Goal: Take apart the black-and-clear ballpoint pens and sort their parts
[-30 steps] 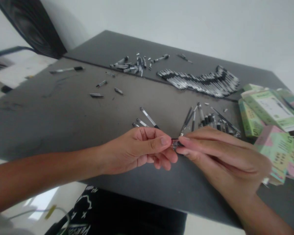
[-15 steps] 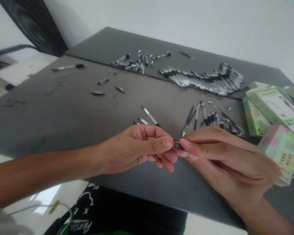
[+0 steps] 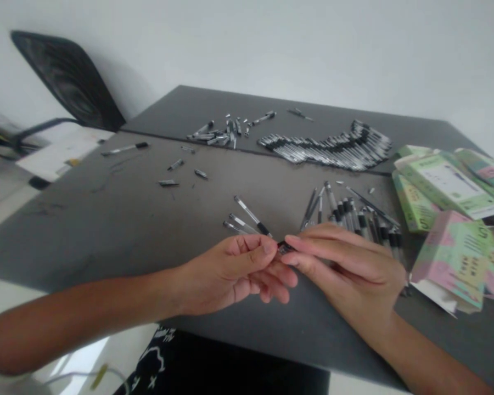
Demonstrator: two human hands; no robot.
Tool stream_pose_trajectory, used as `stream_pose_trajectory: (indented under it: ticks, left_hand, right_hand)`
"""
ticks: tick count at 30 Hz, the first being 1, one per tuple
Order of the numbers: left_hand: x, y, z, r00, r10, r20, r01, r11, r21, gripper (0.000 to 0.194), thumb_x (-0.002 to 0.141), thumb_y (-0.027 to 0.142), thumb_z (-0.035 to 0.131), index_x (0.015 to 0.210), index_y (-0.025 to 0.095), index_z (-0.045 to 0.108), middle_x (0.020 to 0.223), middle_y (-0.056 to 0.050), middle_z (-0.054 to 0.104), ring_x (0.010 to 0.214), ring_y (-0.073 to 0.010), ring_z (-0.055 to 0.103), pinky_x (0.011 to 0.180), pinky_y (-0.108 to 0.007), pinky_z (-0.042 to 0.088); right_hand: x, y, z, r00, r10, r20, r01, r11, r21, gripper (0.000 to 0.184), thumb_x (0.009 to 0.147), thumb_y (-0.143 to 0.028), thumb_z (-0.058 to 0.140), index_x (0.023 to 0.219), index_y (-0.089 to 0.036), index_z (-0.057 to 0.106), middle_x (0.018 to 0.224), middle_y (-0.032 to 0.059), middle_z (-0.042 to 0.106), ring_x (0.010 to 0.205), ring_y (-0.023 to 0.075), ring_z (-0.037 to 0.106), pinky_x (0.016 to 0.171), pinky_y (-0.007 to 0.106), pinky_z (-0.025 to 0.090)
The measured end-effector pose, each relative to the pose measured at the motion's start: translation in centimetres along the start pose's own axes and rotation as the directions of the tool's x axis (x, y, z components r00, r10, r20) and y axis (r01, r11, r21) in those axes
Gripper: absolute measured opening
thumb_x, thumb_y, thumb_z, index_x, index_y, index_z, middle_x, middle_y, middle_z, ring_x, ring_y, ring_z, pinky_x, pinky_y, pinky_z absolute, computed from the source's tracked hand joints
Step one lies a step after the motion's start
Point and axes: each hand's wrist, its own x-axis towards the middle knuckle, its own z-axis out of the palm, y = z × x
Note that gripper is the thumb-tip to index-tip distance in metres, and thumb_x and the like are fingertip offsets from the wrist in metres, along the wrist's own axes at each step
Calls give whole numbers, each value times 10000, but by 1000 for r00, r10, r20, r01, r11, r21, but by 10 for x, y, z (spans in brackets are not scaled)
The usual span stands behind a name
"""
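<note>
Black pen piece [image 3: 285, 248]: one, short, held where the two hands meet over the table's front part; its detail is too small to make out.
Right hand [image 3: 341, 269]: thumb and fingers closed to a narrow pinch, with the fingertips [image 3: 292, 241] clamped on the right end of the piece.
Left hand [image 3: 226, 274]: fingers curled inward, thumb lying over them, right up against the piece; I cannot tell whether it grips it.
Hands together: knuckles apart, fingertips meeting at the piece.
Loose pens: three [image 3: 245, 219], lying just above the left hand, side by side and slightly fanned, not touching either hand.
Pen cluster [image 3: 354, 216]: about a dozen or more, too overlapped to count exactly, just beyond the right hand's fingers.
Pen row [image 3: 325, 152]: dozens of clear pens with black parts, laid in a long, slightly curved band across the far table.
Pen parts heap [image 3: 212, 133]: a small, scattered pile to the left of the row, too jumbled to count.
Single pen [image 3: 125, 148]: one, lying alone towards the far left.
Short pen pieces [image 3: 185, 167]: four, spread apart between the heap and the hands.
Cartons [image 3: 448, 186]: at least four, green and pink, piled at the right.
Table [image 3: 86, 219]: dark grey, two tops joined along a straight seam.
</note>
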Motion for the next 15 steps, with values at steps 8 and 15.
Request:
stream_pose_trajectory:
  ticks: [8,15]
  left_hand:
    - [1,-2,-3,999,40,2,-40,995,90,352,1015,526,752,1075,180,745,1022,-84,871,725,-129,822,578,-168,511]
    - [1,6,-5,984,172,-36,-144,906,398,349,989,495,800,916,163,719,1033,-108,867,711,-121,783,652,-210,510]
  right_hand:
    - [-1,3,4,1000,15,3,-15,997,-70,342,888,-119,854,1166,-317,871,983,20,881,772,186,819,717,300,698]
    - [1,1,2,961,266,77,-272,958,86,206,908,-180,850,1089,-273,881,940,37,873,725,158,808,588,216,648]
